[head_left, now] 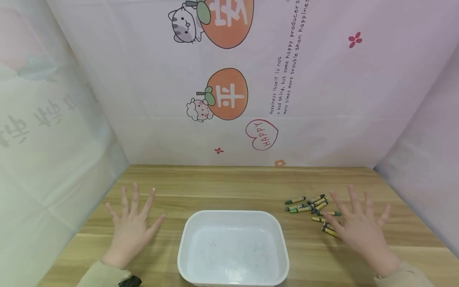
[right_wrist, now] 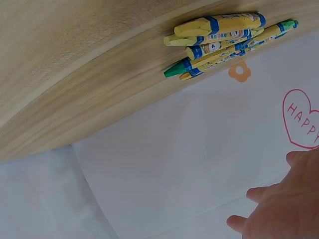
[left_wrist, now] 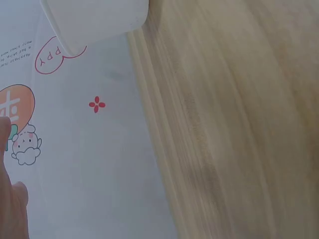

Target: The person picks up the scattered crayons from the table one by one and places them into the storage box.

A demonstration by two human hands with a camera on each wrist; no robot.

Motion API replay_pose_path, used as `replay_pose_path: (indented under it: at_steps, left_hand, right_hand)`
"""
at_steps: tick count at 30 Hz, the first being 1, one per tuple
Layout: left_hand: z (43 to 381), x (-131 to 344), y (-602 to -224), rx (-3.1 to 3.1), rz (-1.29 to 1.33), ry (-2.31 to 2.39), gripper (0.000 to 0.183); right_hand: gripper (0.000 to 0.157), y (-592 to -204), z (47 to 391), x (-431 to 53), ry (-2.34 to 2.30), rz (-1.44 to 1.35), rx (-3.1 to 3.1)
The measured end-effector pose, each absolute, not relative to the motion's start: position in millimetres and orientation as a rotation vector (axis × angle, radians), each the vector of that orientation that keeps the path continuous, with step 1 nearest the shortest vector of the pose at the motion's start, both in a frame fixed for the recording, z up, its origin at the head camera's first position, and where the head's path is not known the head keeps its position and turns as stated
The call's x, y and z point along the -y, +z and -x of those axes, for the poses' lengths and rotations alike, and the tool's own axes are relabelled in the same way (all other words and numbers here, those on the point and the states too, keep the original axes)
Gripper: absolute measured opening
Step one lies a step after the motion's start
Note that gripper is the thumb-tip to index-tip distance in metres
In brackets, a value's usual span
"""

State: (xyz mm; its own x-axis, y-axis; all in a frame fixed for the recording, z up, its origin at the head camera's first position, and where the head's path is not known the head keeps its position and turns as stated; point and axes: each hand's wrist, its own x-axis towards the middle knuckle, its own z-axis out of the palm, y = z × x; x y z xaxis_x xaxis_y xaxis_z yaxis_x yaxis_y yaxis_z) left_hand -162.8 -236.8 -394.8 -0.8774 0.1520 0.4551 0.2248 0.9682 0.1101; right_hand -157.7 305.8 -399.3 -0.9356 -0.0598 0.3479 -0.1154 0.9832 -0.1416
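My left hand [head_left: 130, 231] is spread with straight fingers, left of a white rectangular tub [head_left: 184, 247], and holds nothing. On the other side my right hand [head_left: 362, 229] is also spread and holds nothing. Beside its thumb lies a loose pile of crayons [head_left: 319, 205], mostly green and yellow with yellow wrappers; the hand partly covers some in the head view. Closer up, the right wrist view shows a yellow crayon [right_wrist: 219, 24] and a green-tipped crayon [right_wrist: 187, 65] in the pile. Only a few fingers of each hand show in the wrist views.
The wooden table [head_left: 222, 187] carries the tub at its front middle and the crayons on the right. White printed cloth [head_left: 150, 99] with cartoon fruit and lettering hangs at the back and both sides. A dark band [head_left: 130, 281] sits at my left wrist.
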Motion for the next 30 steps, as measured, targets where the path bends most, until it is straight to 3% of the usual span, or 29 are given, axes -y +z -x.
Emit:
replay_pose_path:
  at_steps: [9,16,22,30]
  left_hand:
    - [156.7,238.8,-397.9,2.673,0.307,-0.263,0.073]
    - [149.5,223.1,-394.5,2.821,0.442,-0.850,0.080]
    - [151.3,211.9,-396.7,2.872,0.559,-1.499,0.084]
    - [160.1,205.0,-404.5,2.811,0.815,-1.665,0.082]
  right_hand:
    - [0.070,-404.7,154.2,-309.3,0.230,-0.171,2.802]
    - [0.077,-409.2,153.6,-320.1,0.306,-0.360,2.813]
    - [0.068,-413.7,156.5,-330.0,0.412,-0.553,2.788]
    - [0.057,-421.3,164.0,-337.2,0.387,-0.693,2.840]
